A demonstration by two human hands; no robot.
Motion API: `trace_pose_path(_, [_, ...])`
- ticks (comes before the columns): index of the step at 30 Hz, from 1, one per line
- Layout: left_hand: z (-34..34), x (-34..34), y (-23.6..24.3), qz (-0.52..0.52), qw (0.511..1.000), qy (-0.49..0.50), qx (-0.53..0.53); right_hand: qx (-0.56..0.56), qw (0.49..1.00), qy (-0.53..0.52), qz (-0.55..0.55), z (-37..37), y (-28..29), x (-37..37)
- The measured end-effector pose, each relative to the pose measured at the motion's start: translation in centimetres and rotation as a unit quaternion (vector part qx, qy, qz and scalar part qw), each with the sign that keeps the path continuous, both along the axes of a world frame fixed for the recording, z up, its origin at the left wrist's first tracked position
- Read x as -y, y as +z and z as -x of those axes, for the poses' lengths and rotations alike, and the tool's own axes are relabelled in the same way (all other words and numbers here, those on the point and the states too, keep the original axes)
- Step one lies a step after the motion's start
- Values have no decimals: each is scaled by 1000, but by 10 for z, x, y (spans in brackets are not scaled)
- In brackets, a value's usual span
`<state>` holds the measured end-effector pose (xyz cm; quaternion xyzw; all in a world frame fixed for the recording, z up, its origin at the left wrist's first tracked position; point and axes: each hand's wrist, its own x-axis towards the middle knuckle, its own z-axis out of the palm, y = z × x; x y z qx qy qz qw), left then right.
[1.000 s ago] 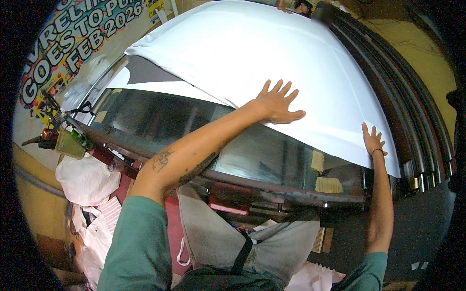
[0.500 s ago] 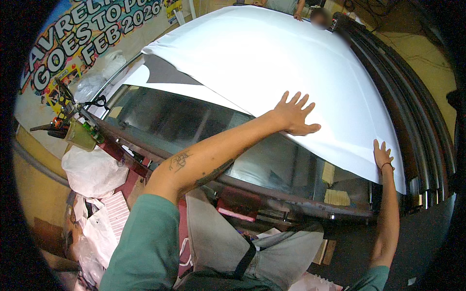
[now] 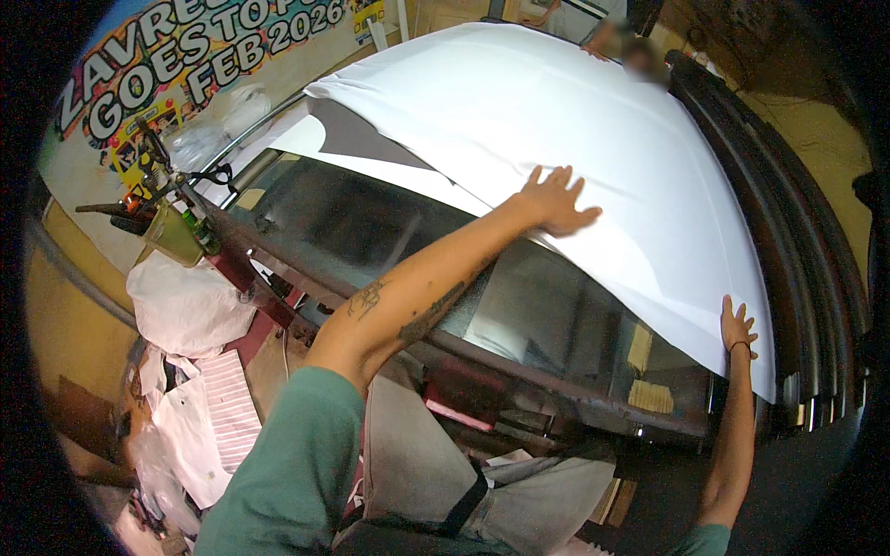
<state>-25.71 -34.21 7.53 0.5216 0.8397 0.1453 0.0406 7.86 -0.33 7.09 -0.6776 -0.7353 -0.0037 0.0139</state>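
Observation:
A wide white sheet (image 3: pixel 519 102), seemingly fabric, covers most of a large dark glossy table (image 3: pixel 343 204). At the sheet's near edge my left hand (image 3: pixel 556 202) presses down with fingers apart, and small wrinkles show around it. My right hand (image 3: pixel 739 329) lies spread on the same sheet near its right-hand corner. Beneath the loose left edge, a grey area (image 3: pixel 362 134) and a white curved piece show. Both hands are empty, resting on the material.
At the far edge are a co-worker's hand (image 3: pixel 598 51) and blurred head. Long black rollers (image 3: pixel 811 296) run along the right. A tool holder (image 3: pixel 171 232) hangs at the left, above white bags and cloths (image 3: pixel 190 296). A printed banner (image 3: pixel 213 56) stands behind.
The view has shifted, so the table and sheet sit further right. My right hand appears lower in frame. More creases show by my left hand, whose fingers look slightly more bent.

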Motion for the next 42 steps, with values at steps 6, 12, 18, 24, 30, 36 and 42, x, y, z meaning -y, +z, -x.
trace_pose_path(6, [127,68,11,-79,982,156,-71,-4,1000,3,0,-5,0,-4])
trace_pose_path(12, [300,214,4,-188,839,510,15,3,1000,0,-4,-9,2,0])
trace_pose_path(18, [399,316,-28,-110,801,582,86,10,1000,-6,2,-12,5,-2])
trace_pose_path(24, [425,326,-32,-111,862,475,136,-4,1000,3,-5,-19,2,-5])
trace_pose_path(30, [435,330,-30,-457,687,421,377,10,1000,8,4,-22,2,-8])
trace_pose_path(36, [412,400,-22,-531,601,405,439,3,1000,15,15,-21,6,-5])
trace_pose_path(42, [366,478,-27,-395,672,514,358,1,1000,0,20,-16,10,3])
